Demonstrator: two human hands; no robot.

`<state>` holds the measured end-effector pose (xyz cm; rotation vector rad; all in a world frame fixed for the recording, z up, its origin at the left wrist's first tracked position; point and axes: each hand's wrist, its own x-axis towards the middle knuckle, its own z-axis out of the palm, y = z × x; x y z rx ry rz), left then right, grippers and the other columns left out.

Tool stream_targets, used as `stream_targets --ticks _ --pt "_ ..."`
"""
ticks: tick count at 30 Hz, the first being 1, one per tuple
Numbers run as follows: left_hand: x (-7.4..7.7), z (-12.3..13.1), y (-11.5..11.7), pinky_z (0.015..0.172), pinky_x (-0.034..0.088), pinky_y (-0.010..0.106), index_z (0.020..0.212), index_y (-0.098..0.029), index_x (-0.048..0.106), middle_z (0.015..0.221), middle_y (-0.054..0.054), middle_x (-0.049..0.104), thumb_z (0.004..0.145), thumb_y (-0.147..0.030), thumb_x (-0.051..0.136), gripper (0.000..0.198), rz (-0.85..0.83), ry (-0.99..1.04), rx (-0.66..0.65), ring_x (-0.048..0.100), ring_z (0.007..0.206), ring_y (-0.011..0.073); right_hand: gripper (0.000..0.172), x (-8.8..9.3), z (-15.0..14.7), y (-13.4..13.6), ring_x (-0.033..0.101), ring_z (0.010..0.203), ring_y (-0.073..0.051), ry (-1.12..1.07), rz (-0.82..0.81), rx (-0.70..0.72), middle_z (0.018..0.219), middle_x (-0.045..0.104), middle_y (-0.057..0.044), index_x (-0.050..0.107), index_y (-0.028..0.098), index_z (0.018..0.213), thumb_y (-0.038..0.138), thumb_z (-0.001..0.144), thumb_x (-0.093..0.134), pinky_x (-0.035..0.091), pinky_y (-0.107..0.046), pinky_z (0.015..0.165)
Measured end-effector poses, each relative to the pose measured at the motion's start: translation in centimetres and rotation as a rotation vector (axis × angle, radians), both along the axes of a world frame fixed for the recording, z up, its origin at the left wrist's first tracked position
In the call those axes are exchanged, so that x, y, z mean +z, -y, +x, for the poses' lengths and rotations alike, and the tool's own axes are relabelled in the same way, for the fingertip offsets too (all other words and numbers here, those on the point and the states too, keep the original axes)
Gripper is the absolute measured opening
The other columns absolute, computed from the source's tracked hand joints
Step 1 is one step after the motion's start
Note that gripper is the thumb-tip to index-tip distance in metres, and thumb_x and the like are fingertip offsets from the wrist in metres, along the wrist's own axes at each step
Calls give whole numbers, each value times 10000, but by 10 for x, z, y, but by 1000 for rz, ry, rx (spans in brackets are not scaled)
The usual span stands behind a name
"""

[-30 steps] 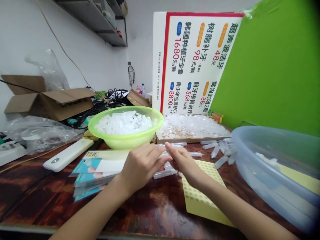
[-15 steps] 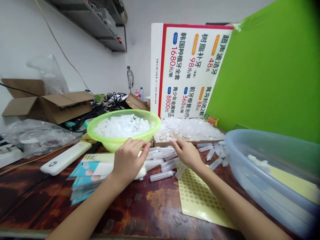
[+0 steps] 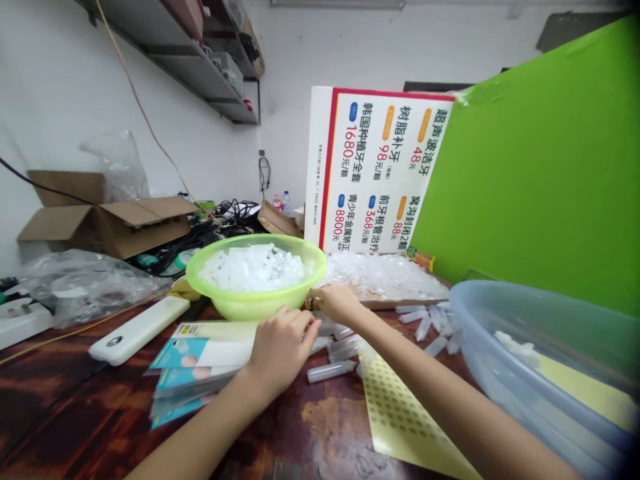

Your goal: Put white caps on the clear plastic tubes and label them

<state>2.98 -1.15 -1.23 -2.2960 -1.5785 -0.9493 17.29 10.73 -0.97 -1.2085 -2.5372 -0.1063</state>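
Note:
My left hand (image 3: 283, 343) is over the right end of the fanned blue and white cards (image 3: 185, 363), fingers curled, close to several clear tubes; whatever it holds is hidden. My right hand (image 3: 340, 305) reaches between the green bowl (image 3: 250, 303) and the tray's front edge, its fingers bent together; no object can be made out at its fingertips. White pieces fill the green bowl. More small white pieces cover the cardboard tray (image 3: 385, 305). A clear tube (image 3: 331, 371) lies in front of the hands. The yellow dotted sheet (image 3: 400, 413) lies under my right forearm.
A large translucent blue basin (image 3: 480, 340) stands at the right. At the left are a white elongated device (image 3: 140, 330), crumpled plastic (image 3: 90, 283) and an open cardboard box (image 3: 120, 227). A printed board (image 3: 375, 173) and a green panel (image 3: 525, 173) stand behind.
My right hand has moved left, to the gap between bowl and tray. My left hand has shifted slightly right and down in view. The camera view has tilted up.

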Motion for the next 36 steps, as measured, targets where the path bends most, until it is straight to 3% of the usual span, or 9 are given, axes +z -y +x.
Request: stream_targets --ticks 5,9,13,16,18,20,24,28,36 --pt "1 -1 1 638 427 292 772 -196 658 766 34 698 893 -241 525 186 -8 16 -14 622 782 214 188 -9 -3 -1 643 675 -197 58 100 11 765 702 -92 711 180 865 163 835 526 391 -255 583" --pt "3 -3 0 718 457 320 796 -187 650 825 44 690 903 -236 502 189 6 78 -6 608 842 224 215 -12 9 10 603 636 -145 -21 184 78 779 674 -55 681 182 916 155 879 471 377 -226 572" --pt "6 -4 -3 837 462 359 1052 -169 610 1037 82 661 912 -254 485 206 14 296 -73 580 987 239 272 -9 24 35 599 708 -142 -206 259 143 809 646 -65 628 155 950 167 947 356 426 -242 651" --pt "7 -4 -4 775 483 335 1202 -170 545 1069 97 661 894 -384 516 377 -191 487 -188 605 972 242 164 -6 29 57 570 635 -132 -599 211 266 728 618 -27 583 175 863 221 933 442 440 -241 597" --pt "8 -3 -4 709 477 298 1124 -168 601 952 73 692 897 -409 501 346 -373 583 -313 632 871 219 108 -3 29 69 520 555 -114 -830 103 322 683 587 2 553 191 813 238 903 514 418 -230 521" --pt "8 -2 -4 671 459 269 976 -158 650 810 43 690 909 -386 481 291 -467 661 -397 629 764 187 90 0 29 77 485 525 -100 -914 -37 346 702 569 7 544 197 828 260 893 538 408 -226 489" --pt "9 1 -1 656 429 239 917 -166 651 766 11 665 886 -350 533 221 -399 729 -385 601 730 159 105 4 33 81 464 561 -107 -877 -175 356 686 497 18 584 197 913 293 873 574 409 -235 498" --pt "10 4 4 639 404 233 911 -169 658 777 1 669 876 -334 561 195 -339 660 -340 577 699 147 89 6 37 82 444 583 -114 -833 -20 403 677 482 6 586 183 781 206 863 562 373 -244 501" --pt "9 7 10 638 412 226 887 -175 627 803 -15 676 888 -308 562 148 -236 629 -313 569 653 123 122 7 32 92 476 608 -104 -816 209 438 810 479 -14 535 195 873 78 841 533 404 -231 494"
